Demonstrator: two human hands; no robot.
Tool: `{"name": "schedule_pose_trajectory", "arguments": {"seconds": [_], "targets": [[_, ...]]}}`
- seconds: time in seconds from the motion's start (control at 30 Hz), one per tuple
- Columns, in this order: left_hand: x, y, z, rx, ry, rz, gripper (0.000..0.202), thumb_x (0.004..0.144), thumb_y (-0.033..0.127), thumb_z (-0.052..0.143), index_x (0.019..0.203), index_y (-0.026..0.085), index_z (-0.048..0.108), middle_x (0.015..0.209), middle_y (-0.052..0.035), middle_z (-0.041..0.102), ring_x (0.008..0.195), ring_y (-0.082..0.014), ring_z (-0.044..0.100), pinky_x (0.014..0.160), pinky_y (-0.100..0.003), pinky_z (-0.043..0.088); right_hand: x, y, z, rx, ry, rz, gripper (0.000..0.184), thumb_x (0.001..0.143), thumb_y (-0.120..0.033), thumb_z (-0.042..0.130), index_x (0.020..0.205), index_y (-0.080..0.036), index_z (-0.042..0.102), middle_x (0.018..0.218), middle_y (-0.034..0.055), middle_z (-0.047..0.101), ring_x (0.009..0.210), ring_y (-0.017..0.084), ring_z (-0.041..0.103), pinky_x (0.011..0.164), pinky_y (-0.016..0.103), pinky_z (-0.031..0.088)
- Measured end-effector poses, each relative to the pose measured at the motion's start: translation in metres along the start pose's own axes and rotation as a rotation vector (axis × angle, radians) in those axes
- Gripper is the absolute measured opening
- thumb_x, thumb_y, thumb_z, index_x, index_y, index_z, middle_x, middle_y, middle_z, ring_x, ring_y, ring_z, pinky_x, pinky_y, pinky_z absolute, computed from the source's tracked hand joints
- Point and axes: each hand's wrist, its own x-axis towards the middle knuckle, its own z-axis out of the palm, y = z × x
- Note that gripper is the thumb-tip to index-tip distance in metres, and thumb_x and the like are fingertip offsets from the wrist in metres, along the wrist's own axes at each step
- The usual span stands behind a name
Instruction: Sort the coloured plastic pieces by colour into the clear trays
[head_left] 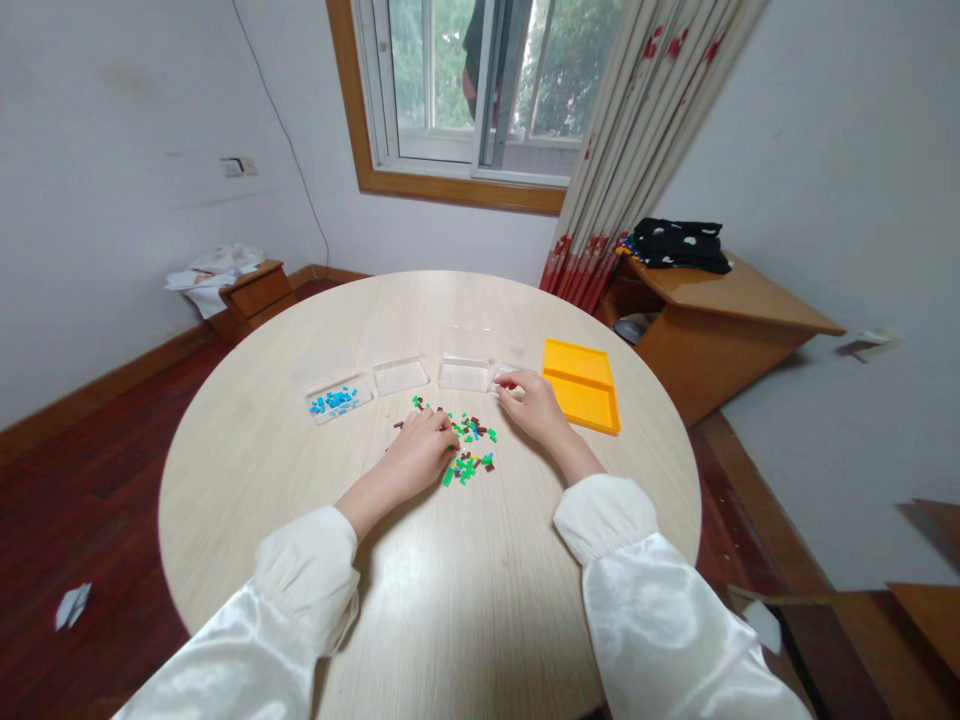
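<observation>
My left hand rests over a loose pile of small building bricks, mostly green and brown with a few blue and yellow ones. Its fingers are curled down into the pile, and whatever is between them is hidden. My right hand is at a small clear plastic box, partly covering it. Thumb and fingertips come together at the box's near edge; I cannot make out what they hold. Left of it stand two more clear boxes, one in the middle and one further left.
Blue bricks lie in another clear box on the far left. An open yellow case sits right of my right hand. The round table stands before a window, with a curtain and a wooden cabinet beyond.
</observation>
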Motion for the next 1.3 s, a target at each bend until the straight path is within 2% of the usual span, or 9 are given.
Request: {"name": "schedule_pose_trajectory", "arguments": {"seconds": [0.33, 0.43, 0.6, 0.77, 0.97, 1.1, 1.2, 1.3], "targets": [[-0.001, 0.001, 0.0, -0.02, 0.038, -0.02, 0.019, 0.082, 0.014, 0.048, 0.077, 0.016, 0.066, 0.088, -0.0093, 0.059, 0.089, -0.0231, 0.05, 0.076, -0.037, 0.037, 0.0, -0.002, 0.0, 0.002, -0.002, 0.003, 0.012, 0.076, -0.016, 0.056, 0.08, -0.019, 0.067, 0.08, 0.005, 0.068, 0.079, 0.019, 0.06, 0.078, 0.034, 0.046], [0.0, 0.001, 0.0, -0.055, 0.123, -0.058, 0.018, 0.083, 0.014, 0.047, 0.078, 0.016, 0.064, 0.09, -0.0091, 0.059, 0.088, -0.0222, 0.05, 0.077, -0.037, 0.038, 0.0, -0.008, 0.001, 0.06, -0.029, -0.002, 0.013, 0.076, -0.015, 0.055, 0.08, -0.019, 0.068, 0.079, 0.0046, 0.069, 0.077, 0.018, 0.061, 0.076, 0.033, 0.047], [0.005, -0.004, 0.005, -0.229, 0.319, -0.197, 0.013, 0.083, 0.017, 0.05, 0.08, 0.016, 0.063, 0.09, -0.0068, 0.057, 0.089, -0.0207, 0.05, 0.08, -0.036, 0.04, -0.004, -0.032, 0.002, 0.213, -0.173, -0.058, 0.013, 0.078, -0.016, 0.058, 0.083, -0.018, 0.069, 0.08, 0.0038, 0.069, 0.075, 0.015, 0.062, 0.075, 0.029, 0.047], [0.011, -0.008, 0.008, -0.409, 0.409, -0.291, 0.011, 0.081, 0.016, 0.053, 0.076, 0.016, 0.063, 0.082, -0.0041, 0.057, 0.085, -0.0178, 0.052, 0.079, -0.033, 0.042, -0.009, -0.049, 0.006, 0.258, -0.255, -0.134, 0.012, 0.078, -0.019, 0.062, 0.086, -0.021, 0.07, 0.084, 0.0034, 0.07, 0.08, 0.015, 0.062, 0.078, 0.029, 0.046], [0.017, -0.009, 0.008, -0.621, 0.407, -0.359, 0.009, 0.077, 0.017, 0.057, 0.073, 0.016, 0.065, 0.076, -0.0016, 0.059, 0.072, -0.0129, 0.054, 0.066, -0.026, 0.043, -0.01, -0.051, 0.011, 0.238, -0.221, -0.163, 0.007, 0.078, -0.022, 0.065, 0.082, -0.021, 0.07, 0.081, 0.0022, 0.07, 0.08, 0.015, 0.061, 0.076, 0.029, 0.044], [0.018, -0.01, 0.009, -0.681, 0.394, -0.369, 0.011, 0.078, 0.02, 0.057, 0.072, 0.015, 0.065, 0.075, -0.002, 0.06, 0.068, -0.0118, 0.054, 0.061, -0.024, 0.041, -0.01, -0.051, 0.01, 0.211, -0.216, -0.155, 0.007, 0.08, -0.021, 0.062, 0.078, -0.021, 0.068, 0.077, 0.0014, 0.068, 0.078, 0.015, 0.059, 0.075, 0.029, 0.043], [0.017, -0.009, 0.011, -0.663, 0.388, -0.353, 0.012, 0.078, 0.02, 0.057, 0.073, 0.015, 0.067, 0.076, -0.0027, 0.06, 0.07, -0.0127, 0.054, 0.063, -0.025, 0.042, -0.009, -0.048, 0.008, 0.164, -0.193, -0.135, 0.008, 0.081, -0.021, 0.06, 0.077, -0.02, 0.066, 0.076, 0.002, 0.067, 0.077, 0.016, 0.059, 0.075, 0.029, 0.043], [0.014, -0.006, 0.013, -0.578, 0.348, -0.279, 0.012, 0.078, 0.019, 0.057, 0.076, 0.016, 0.068, 0.082, -0.0039, 0.059, 0.08, -0.0153, 0.055, 0.074, -0.03, 0.043, -0.006, -0.037, 0.007, 0.095, -0.103, -0.093, 0.01, 0.082, -0.021, 0.057, 0.076, -0.02, 0.065, 0.076, 0.0029, 0.066, 0.077, 0.017, 0.059, 0.076, 0.031, 0.042]]}}
